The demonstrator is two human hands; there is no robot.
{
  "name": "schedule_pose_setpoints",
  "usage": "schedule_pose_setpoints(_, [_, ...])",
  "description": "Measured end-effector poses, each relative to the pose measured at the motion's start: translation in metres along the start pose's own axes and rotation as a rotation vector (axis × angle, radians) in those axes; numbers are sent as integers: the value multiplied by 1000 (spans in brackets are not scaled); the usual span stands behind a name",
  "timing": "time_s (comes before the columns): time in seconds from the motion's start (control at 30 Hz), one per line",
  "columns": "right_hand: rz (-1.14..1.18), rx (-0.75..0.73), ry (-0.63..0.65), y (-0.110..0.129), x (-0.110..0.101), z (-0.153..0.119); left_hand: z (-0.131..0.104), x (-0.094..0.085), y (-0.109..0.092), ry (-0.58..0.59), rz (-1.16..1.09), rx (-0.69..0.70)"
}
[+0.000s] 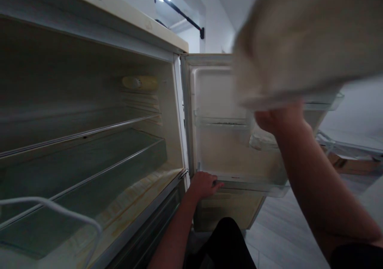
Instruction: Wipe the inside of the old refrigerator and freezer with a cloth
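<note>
A refrigerator [176, 113] stands with its door [223, 149] swung open. My left hand [205, 185] has its fingers closed over the left end of the clear lower door shelf [251, 187]. Up at the right, my right hand [279, 119] is raised in front of the door, closed on a pale beige cloth [308, 41]. The cloth is smeared by motion and covers most of that hand's fingers. It also hides the upper right of the door.
Inside the fridge are a glass shelf [89, 133], a greenish drawer [128, 177] and a yellowish lamp cover [140, 83]. A white cable or wire loop [60, 211] crosses the lower left. A cardboard box [353, 163] sits on the floor [269, 221] at the right.
</note>
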State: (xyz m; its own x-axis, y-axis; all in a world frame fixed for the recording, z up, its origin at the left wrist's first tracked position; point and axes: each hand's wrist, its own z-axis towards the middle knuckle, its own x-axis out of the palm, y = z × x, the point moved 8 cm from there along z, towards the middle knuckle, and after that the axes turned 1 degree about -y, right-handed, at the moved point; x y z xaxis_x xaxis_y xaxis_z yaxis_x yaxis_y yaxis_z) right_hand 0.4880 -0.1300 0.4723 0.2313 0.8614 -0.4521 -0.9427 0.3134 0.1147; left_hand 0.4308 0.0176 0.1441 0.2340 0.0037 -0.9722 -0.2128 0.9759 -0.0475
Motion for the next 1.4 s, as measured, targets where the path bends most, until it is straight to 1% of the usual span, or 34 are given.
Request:
schedule_pose_setpoints(0.07, [-80,-354,161,25,40,17,-1,-1,0,-7,5,2])
schedule_pose_setpoints(0.1, [-134,-518,260,32,63,21,-2,-1,1,-8,7,5])
schedule_pose_setpoints(0.13, [-188,-635,354,34,86,24,-3,-1,1,-10,7,6])
schedule_pose_setpoints(0.2, [-251,-726,478,26,120,30,-4,0,2,-11,9,3])
schedule_pose_setpoints(0.27, [-240,-781,500,23,137,32,-4,0,3,-10,14,0])
schedule_pose_setpoints(0.33, [-195,-836,460,28,141,34,-4,1,3,-8,22,4])
schedule_pose_setpoints(0.43, [-162,-881,400,38,139,39,-4,1,3,-10,30,10])
schedule_pose_setpoints(0.5, [-189,-897,386,41,139,44,-3,1,3,-9,35,7])
schedule_pose_setpoints(0.57, [-247,-894,387,39,138,47,-3,1,3,-3,35,8])
schedule_pose_setpoints(0.67, [-342,-837,351,27,129,47,-3,2,4,3,24,8])
schedule_pose_setpoints(0.83, [-463,-625,233,-2,100,41,-3,1,4,-13,12,15])
schedule_pose_setpoints(0.93, [-498,-598,193,-10,94,36,-3,2,3,-14,14,15])
schedule_pose_setpoints(1.0, [-523,-626,221,-10,99,33,-2,3,3,-13,14,16])
schedule_pose_setpoints(1.03, [-535,-652,259,-8,103,31,-2,3,3,-14,14,16])
schedule_pose_setpoints(1.17, [-552,-838,490,12,130,20,-2,4,3,-22,16,13])
schedule_pose_setpoints(1.23, [-536,-937,560,25,144,16,-2,4,3,-23,20,15])
schedule_pose_setpoints(1.33, [-490,-1039,560,47,161,19,-2,4,3,-31,26,15])
schedule_pose_setpoints(1.4, [-477,-1048,524,58,169,23,-1,4,3,-38,33,8])
